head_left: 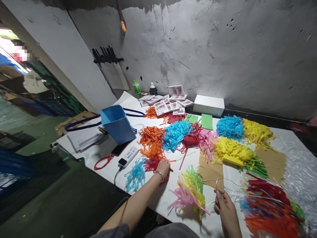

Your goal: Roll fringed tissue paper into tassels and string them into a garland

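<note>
My left hand (163,168), with a bracelet at its wrist, is closed over a red tissue-paper fringe (151,164) lying on the table. Just left of it spreads a light blue fringe (135,175). In my right hand (225,205), thumb and fingers pinch a thin white string (218,181) that loops upward. Between the hands sits a pink, yellow and green tassel bunch (190,191). Brown paper (210,172) lies beyond the right hand. To the right, a red, orange and blue fringe bunch (271,205) rests on clear plastic.
Heaps of orange (151,140), blue (177,132) and yellow fringe (231,148) cross the table. Behind are printed packets (160,107) and a white box (208,105). At left stand a blue bin (117,124) and a white power bank (128,157) with a cable.
</note>
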`<state>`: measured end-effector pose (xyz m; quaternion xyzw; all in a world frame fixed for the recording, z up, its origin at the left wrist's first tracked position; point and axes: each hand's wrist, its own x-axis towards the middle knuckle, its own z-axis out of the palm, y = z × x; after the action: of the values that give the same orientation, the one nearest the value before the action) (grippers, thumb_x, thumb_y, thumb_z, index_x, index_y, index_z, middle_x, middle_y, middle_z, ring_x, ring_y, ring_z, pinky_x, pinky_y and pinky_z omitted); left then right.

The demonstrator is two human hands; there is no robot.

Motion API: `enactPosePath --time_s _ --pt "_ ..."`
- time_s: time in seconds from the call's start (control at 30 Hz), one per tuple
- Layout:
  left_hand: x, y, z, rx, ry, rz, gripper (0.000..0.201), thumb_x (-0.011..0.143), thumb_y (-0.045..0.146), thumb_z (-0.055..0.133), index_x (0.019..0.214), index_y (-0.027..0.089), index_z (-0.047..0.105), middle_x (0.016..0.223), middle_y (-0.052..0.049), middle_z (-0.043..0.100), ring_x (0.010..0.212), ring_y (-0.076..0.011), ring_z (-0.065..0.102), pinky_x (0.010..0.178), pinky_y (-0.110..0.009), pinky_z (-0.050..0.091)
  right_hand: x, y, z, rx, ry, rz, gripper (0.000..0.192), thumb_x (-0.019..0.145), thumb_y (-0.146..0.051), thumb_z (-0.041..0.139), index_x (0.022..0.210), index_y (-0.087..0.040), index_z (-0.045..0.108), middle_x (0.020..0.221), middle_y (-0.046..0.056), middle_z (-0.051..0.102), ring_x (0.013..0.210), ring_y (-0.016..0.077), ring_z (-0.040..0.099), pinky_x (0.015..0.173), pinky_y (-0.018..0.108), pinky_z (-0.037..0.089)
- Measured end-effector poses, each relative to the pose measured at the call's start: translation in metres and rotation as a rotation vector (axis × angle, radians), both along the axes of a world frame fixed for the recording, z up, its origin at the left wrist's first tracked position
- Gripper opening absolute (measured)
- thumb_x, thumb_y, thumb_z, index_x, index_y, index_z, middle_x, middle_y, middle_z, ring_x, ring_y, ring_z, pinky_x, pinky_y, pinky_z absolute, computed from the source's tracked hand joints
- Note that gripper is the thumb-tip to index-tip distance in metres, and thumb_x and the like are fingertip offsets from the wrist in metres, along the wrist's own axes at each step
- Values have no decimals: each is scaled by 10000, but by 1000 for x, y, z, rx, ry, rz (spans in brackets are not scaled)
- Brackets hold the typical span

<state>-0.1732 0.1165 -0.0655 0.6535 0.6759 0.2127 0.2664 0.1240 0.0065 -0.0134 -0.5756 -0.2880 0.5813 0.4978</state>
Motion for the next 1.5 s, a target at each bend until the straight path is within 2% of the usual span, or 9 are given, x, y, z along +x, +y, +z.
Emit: enactPosePath --time_s 0.2,0.3,0.4,0.47,0.57,0.7,0.93,1.27,1.5 --pt "14 -28 28 72 -140 43 84 809 188 577 831 151 649 897 -82 655 893 -206 574 817 -341 422 -8 -3 3 71 -208 127 455 754 -611 579 940 -196 595 529 -71 434 433 110 412 406 216 338" --pt "34 -49 54 -2 -526 51 178 806 310 609 855 139 623 773 -43 662 702 -162 608 658 -278 456 -23 -6 27 158 -295 254 447 818 -587 517 1008 -190 597 591 -26 551 499 149 529 479 249 435" --pt "57 -70 83 -134 -1028 83 298 671 369 757 773 131 608 684 -13 639 594 -128 569 585 -245 433 -43 -8 58 265 -310 390 385 871 -511 500 1041 -181 603 739 43 661 622 176 625 604 269 505" --pt "68 -81 100 -195 -1162 109 320 616 355 805 730 131 607 659 -1 629 581 -113 546 584 -232 420 -55 -8 75 322 -342 437 345 891 -478 489 1016 -184 619 773 61 682 647 181 644 623 264 516" --pt "77 -90 116 -243 -1216 129 301 609 335 815 738 132 634 682 -3 636 632 -119 556 628 -230 425 -63 -5 85 361 -414 474 340 908 -476 451 946 -194 636 656 28 645 551 163 616 536 239 492" --pt "77 -95 118 -317 -1274 136 283 656 339 786 799 133 655 734 -10 642 660 -117 562 649 -223 429 -60 -5 81 343 -469 418 342 911 -467 446 924 -186 640 646 24 637 542 155 605 472 211 448" --pt "79 -100 113 -537 -1427 150 290 664 355 778 752 124 626 626 8 603 513 -75 514 532 -188 386 -57 -8 84 408 -513 402 280 911 -381 463 885 -190 667 749 39 679 609 148 618 535 196 449" --pt "82 -100 121 -624 -1540 151 261 706 319 756 721 103 610 591 12 561 503 -58 496 518 -170 371 -51 -12 86 383 -553 348 272 899 -373 474 852 -181 661 717 32 666 586 141 598 475 186 406" --pt "83 -103 121 -644 -1616 125 222 737 291 734 733 102 618 579 12 569 495 -55 501 521 -167 376 -52 -12 90 411 -592 385 247 904 -319 460 838 -188 659 727 25 666 593 134 590 525 193 406"
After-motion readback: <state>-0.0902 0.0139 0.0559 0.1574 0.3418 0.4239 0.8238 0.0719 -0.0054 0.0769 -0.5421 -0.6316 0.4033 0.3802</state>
